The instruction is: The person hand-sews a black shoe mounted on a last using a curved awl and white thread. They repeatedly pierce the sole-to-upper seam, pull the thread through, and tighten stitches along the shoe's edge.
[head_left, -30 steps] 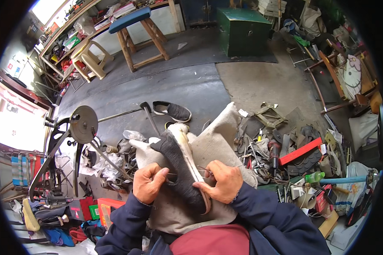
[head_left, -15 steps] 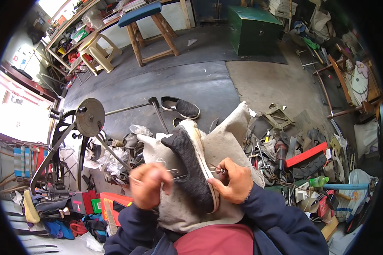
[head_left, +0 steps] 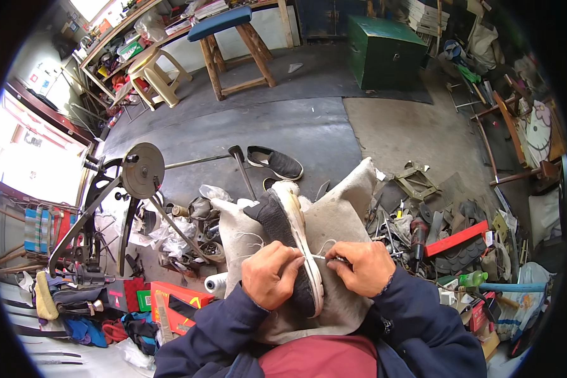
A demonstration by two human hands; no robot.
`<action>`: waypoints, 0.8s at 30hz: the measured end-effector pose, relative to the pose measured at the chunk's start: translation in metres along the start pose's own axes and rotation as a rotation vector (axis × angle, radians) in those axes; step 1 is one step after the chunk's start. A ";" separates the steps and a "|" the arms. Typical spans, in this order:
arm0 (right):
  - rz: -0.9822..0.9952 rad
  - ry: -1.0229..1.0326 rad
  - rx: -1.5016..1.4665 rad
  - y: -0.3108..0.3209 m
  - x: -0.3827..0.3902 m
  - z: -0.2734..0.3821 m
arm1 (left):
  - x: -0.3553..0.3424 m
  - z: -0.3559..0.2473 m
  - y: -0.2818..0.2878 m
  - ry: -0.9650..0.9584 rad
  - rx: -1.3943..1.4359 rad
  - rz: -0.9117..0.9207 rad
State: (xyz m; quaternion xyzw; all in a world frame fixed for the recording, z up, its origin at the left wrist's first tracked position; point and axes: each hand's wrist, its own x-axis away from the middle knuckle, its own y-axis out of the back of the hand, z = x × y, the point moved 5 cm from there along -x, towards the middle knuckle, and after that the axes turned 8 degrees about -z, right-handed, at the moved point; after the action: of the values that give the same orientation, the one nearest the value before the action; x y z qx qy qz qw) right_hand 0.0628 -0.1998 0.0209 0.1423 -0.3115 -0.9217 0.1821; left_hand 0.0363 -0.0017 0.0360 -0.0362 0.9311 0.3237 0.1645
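Pale cloth (head_left: 343, 214) spread before me, with a black shoe (head_left: 273, 217) lying on it between my hands, its white sole (head_left: 300, 220) facing right.
My left hand (head_left: 271, 275) is curled nearly closed against the shoe's upper; whether it grips anything, I cannot tell. My right hand (head_left: 363, 268), just beside the sole, pinches white thread (head_left: 317, 256) that reaches it. Half a second ago, my left hand was a blur off the shoe and my right thumb touched the sole.

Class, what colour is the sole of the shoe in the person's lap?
The sole is off-white, seen best in the head view.
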 end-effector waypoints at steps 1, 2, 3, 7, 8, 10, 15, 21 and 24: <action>0.018 0.034 -0.031 0.000 0.002 -0.003 | -0.001 0.002 -0.001 0.038 0.024 -0.017; 0.023 -0.017 -0.244 0.004 0.007 -0.008 | -0.001 0.004 -0.001 0.081 0.036 -0.027; -0.073 -0.089 -0.449 0.009 0.009 -0.018 | -0.002 0.004 -0.002 0.083 0.044 -0.032; -0.789 -0.243 -1.100 0.064 0.020 -0.084 | -0.001 0.006 -0.001 0.104 0.034 -0.043; -1.038 -0.507 -1.248 0.071 0.032 -0.108 | -0.002 0.007 -0.001 0.105 0.020 -0.036; -1.144 -0.573 -1.409 0.075 0.041 -0.120 | -0.001 0.007 -0.001 0.096 0.041 -0.047; -0.594 -0.479 -0.703 0.022 0.037 -0.062 | -0.003 0.008 -0.005 0.135 0.047 -0.019; -0.072 -0.025 -0.093 -0.022 -0.002 -0.002 | 0.000 0.007 0.000 0.162 0.065 -0.017; -0.189 -0.117 -0.201 -0.008 0.003 -0.003 | 0.003 0.010 0.002 0.182 0.085 -0.021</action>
State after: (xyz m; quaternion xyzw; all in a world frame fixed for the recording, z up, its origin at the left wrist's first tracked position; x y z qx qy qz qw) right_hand 0.0595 -0.1965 0.0127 0.0979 -0.2129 -0.9681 0.0892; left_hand 0.0360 0.0061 0.0287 -0.0681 0.9547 0.2774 0.0837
